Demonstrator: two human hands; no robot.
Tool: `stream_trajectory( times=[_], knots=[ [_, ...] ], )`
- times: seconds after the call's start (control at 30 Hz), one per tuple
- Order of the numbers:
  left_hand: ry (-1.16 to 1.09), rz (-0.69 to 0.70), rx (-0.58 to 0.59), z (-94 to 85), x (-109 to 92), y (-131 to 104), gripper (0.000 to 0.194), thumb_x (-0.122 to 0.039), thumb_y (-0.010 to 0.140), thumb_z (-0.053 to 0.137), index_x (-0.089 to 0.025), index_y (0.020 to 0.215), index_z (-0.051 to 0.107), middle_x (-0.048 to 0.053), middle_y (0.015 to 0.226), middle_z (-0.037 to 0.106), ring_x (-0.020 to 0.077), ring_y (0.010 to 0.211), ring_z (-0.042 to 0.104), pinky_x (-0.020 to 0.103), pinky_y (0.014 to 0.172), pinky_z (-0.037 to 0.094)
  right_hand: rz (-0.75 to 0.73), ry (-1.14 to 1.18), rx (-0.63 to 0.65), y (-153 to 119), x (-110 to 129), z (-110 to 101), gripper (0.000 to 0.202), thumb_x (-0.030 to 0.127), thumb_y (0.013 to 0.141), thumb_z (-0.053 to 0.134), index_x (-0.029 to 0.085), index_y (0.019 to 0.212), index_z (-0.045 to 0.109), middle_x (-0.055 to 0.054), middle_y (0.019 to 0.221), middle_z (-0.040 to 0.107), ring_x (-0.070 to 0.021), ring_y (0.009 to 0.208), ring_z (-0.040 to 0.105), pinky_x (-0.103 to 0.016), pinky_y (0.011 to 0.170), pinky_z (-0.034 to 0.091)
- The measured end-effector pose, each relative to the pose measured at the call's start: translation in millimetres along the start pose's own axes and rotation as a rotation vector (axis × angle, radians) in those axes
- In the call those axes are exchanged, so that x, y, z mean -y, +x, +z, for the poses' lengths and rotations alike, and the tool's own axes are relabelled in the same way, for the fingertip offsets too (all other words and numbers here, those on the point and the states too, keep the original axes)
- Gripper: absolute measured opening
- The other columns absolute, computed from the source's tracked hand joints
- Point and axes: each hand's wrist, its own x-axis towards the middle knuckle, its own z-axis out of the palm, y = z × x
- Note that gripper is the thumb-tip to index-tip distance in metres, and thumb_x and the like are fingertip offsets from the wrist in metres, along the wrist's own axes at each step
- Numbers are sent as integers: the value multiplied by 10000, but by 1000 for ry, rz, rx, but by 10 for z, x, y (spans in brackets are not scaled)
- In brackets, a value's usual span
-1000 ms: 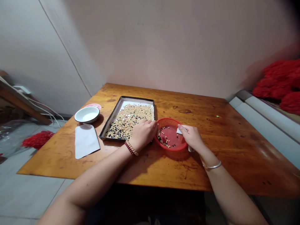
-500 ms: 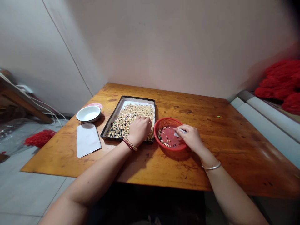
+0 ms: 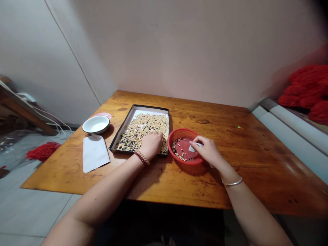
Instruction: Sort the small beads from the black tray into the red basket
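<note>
My left hand (image 3: 151, 144) is closed over the near right part of a shallow black-edged tray (image 3: 125, 130). Its fingertips are down among the beads (image 3: 151, 121), mostly cream ones with dark and coloured ones mixed in; what they pinch, if anything, is hidden. Just right of the tray stands a red plastic basket (image 3: 188, 163) with a few cream and dark beads scattered on its bottom. Over the basket's right rim, my right hand (image 3: 208, 150) grips a small white card-like piece (image 3: 195, 147), its lower corner pointing into the basket.
On the left of the wooden table (image 3: 220, 191) are a white dark-rimmed bowl (image 3: 96, 124), a pink disc (image 3: 104, 114) partly behind it, and a white sheet (image 3: 95, 153). Red bundles lie at far right (image 3: 307, 89) and on the floor at left. A wall (image 3: 192, 51) backs the table.
My left hand has lowered slightly toward me within the tray, fingers more curled into the beads. The white piece in my right hand has tilted and shifted a little left.
</note>
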Motion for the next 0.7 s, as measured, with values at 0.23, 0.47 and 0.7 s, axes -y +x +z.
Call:
stream_trajectory(
  times=[0.23, 0.47, 0.7],
  knots=[
    [39, -18, -11, 19, -14, 5, 226, -318, 932, 433, -151, 976, 579, 99, 923, 629, 236, 832, 628, 307, 639, 484, -20, -25, -90, 4, 21, -34, 295, 432, 868, 556, 195, 703, 618, -42, 742, 663, -182, 697, 589, -272, 661, 394],
    [50, -21, -16, 41, -4, 14, 232, -336, 933, 434, -155, 981, 572, 96, 922, 626, 242, 820, 627, 317, 643, 487, 75, 60, -50, -6, 55, -40, 322, 474, 883, 515, 199, 735, 591, -15, 643, 638, -166, 599, 574, -260, 586, 384],
    [38, -27, -8, 26, -10, 10, 247, -342, 934, 432, -149, 981, 578, 116, 952, 622, 243, 912, 604, 328, 733, 492, 86, 141, -60, -11, 90, -24, 279, 462, 743, 687, 189, 735, 631, -10, 694, 656, -156, 623, 569, -246, 569, 391]
  ],
)
